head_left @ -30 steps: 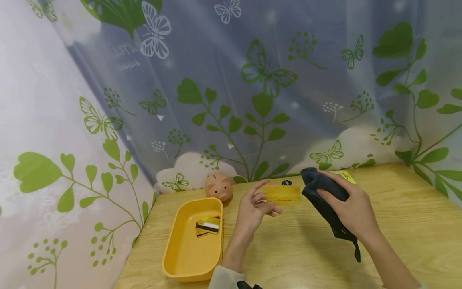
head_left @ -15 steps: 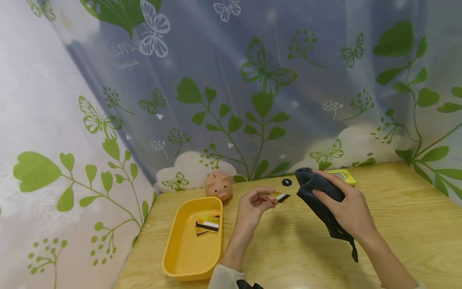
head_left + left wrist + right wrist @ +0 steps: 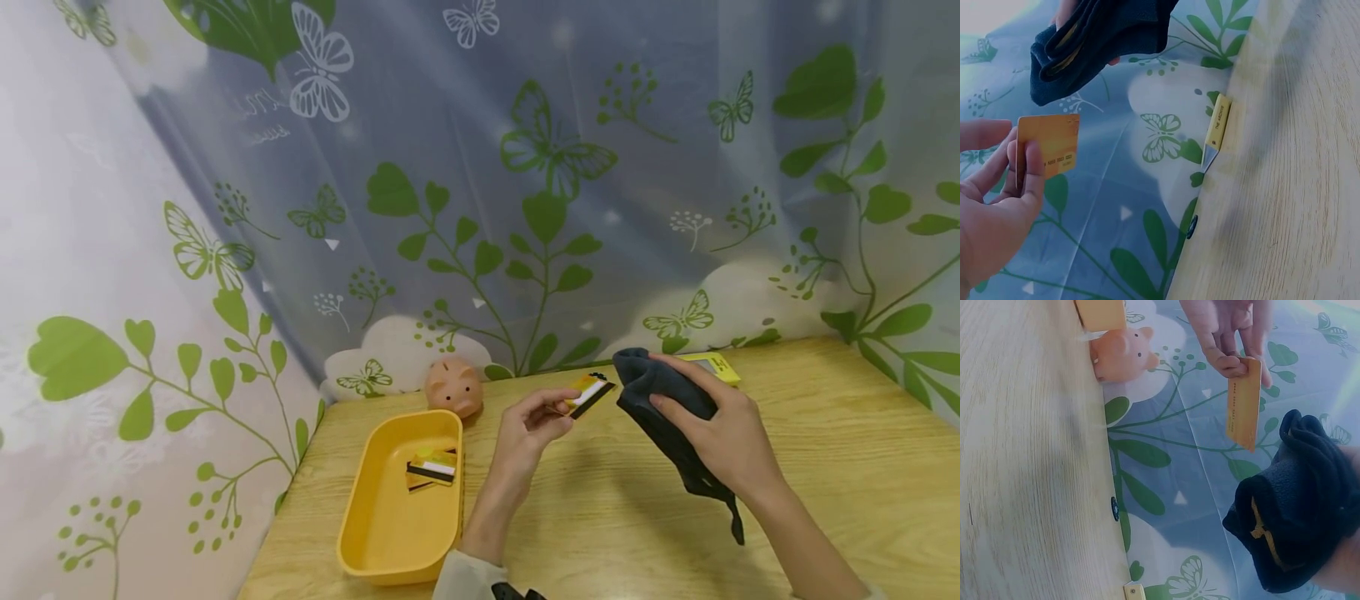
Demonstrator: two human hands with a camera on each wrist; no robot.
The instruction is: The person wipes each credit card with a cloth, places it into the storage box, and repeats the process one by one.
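Observation:
A gold bank card [image 3: 587,395] with a white strip and a dark stripe is pinched between the thumb and fingers of my left hand [image 3: 527,429]. In the left wrist view the card [image 3: 1060,140] shows its orange-gold face with raised digits. Just right of it, my right hand [image 3: 731,429] grips a dark blue cloth pouch [image 3: 639,379], its mouth tilted toward the card. The two stay apart. Within the folds of the pouch [image 3: 1282,506] a yellowish edge shows; what it is, I cannot tell. A cord dangles from the pouch's lower end.
On the left stands a yellow tray [image 3: 386,533] with several cards [image 3: 432,468] lying in it. A pink piggy bank [image 3: 454,388] sits behind it. Near the back edge are a black round chip [image 3: 1192,227] and a flat yellow item [image 3: 718,367]. A patterned curtain [image 3: 480,208] hangs behind the table.
The card in my left hand has turned from its gold face to its striped back, tipping and tilting in the fingers. My right hand moved slightly left with the pouch, then held steady.

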